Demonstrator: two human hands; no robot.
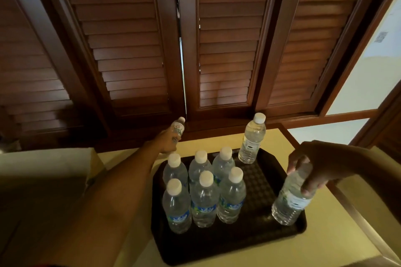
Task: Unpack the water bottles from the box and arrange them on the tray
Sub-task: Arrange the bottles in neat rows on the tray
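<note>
Right hand (312, 169) has its fingers (293, 166) wrapped over the top of a water bottle (289, 199), which tilts with its base on the near right corner of the dark tray (258, 243). Left hand (166, 142) is stretched out past the tray's far left corner, fingers closed around another bottle (178, 128) (cap pointing away, up toward the wooden shutters (225, 50)). Between the two hands, six bottles (204, 188) stand in two rows on the tray, plus a lone bottle (251, 138) upright at the far edge.
</note>
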